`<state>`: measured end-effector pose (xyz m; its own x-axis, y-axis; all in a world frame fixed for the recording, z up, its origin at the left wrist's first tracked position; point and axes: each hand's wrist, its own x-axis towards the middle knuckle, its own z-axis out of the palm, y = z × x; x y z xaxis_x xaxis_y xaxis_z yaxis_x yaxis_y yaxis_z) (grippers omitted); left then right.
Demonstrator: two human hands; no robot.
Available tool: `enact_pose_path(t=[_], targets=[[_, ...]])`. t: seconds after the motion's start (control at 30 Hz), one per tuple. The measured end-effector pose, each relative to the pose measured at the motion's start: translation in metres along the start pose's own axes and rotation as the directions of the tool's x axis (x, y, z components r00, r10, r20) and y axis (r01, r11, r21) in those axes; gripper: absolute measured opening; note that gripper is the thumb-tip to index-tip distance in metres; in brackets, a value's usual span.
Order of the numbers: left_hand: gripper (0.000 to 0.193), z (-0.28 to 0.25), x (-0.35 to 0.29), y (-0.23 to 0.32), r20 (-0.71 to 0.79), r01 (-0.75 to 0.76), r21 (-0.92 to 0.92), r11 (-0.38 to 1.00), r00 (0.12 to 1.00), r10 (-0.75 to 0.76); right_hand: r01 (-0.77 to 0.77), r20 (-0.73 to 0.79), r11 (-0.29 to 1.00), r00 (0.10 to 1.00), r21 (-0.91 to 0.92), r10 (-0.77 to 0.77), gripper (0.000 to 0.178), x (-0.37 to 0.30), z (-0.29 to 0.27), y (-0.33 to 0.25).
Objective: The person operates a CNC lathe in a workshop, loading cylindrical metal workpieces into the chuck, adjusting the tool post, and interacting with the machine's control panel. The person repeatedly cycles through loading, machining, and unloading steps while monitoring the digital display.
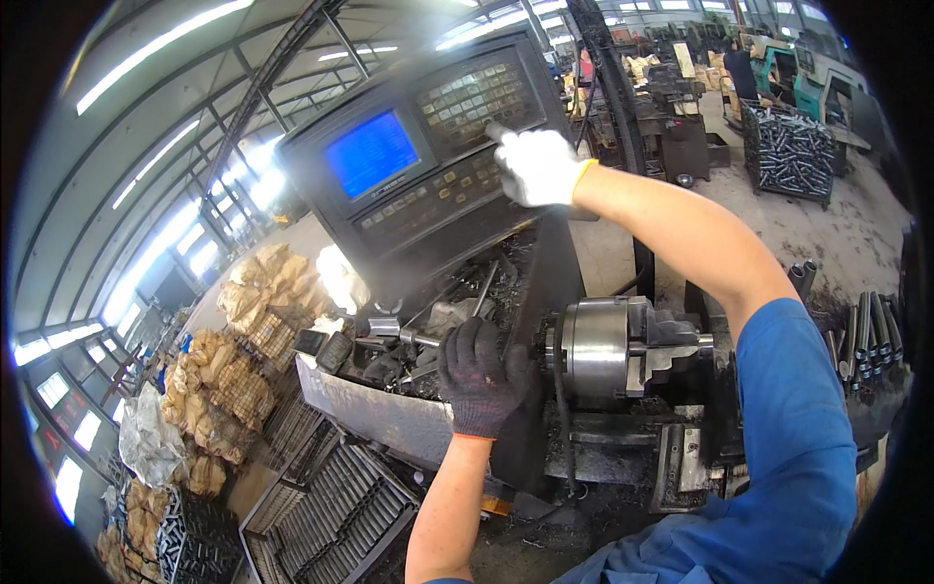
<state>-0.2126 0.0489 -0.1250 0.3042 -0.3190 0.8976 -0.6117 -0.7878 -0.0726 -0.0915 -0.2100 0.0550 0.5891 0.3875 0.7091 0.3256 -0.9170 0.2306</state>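
Note:
My left hand [479, 382], in a dark knit glove with an orange cuff edge, rests against the dark machine housing beside a cluttered tray [384, 401]. Its fingers point forward and the thumb stands apart; I see nothing held. A silver rod [418, 338] ends beside its fingers. My right hand [541, 167], in a white glove with a yellow cuff edge, is raised to the control panel [449, 146]. One dark-tipped finger reaches out to the lower edge of the upper keypad [475, 100]. Left of the keys glows a blue screen [372, 156].
A shiny lathe chuck [595, 347] with stepped jaws sits right of my left hand. Below left stands a metal crate of rods [331, 511], near wrapped brown bundles [219, 394]. Dark tubes [871, 336] are stacked at the right. A bin of metal parts [790, 151] stands farther back.

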Motion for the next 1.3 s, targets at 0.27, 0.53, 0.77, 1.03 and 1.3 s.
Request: enact_pose_path(t=[0.27, 0.53, 0.77, 1.03, 1.3], targets=[[0.046, 0.001, 0.001, -0.002, 0.026, -0.002, -0.004, 1.000, 1.000, 0.002, 0.054, -0.049, 0.998, 0.997, -0.013, -0.055, 0.028, 0.003, 0.031, -0.017], [0.046, 0.002, 0.000, -0.002, 0.023, 0.004, -0.044, 0.999, 1.000, -0.003, 0.023, -0.055, 1.000, 0.998, 0.005, -0.023, 0.027, 0.002, 0.031, -0.021], [0.048, 0.002, -0.001, -0.001, 0.030, 0.007, -0.018, 1.000, 1.000, -0.006, 0.056, -0.121, 0.998, 0.991, 0.019, -0.053, 0.024, -0.008, 0.030, -0.018], [0.046, -0.001, 0.001, 0.003, 0.039, 0.015, -0.001, 1.000, 0.999, -0.015, 0.060, -0.130, 0.998, 0.990, 0.027, -0.056, 0.022, -0.006, 0.031, -0.021], [0.049, 0.003, -0.003, -0.003, 0.016, 0.005, -0.016, 1.000, 1.000, -0.005, 0.072, -0.075, 0.997, 0.995, 0.031, -0.069, 0.023, -0.003, 0.026, -0.038]])
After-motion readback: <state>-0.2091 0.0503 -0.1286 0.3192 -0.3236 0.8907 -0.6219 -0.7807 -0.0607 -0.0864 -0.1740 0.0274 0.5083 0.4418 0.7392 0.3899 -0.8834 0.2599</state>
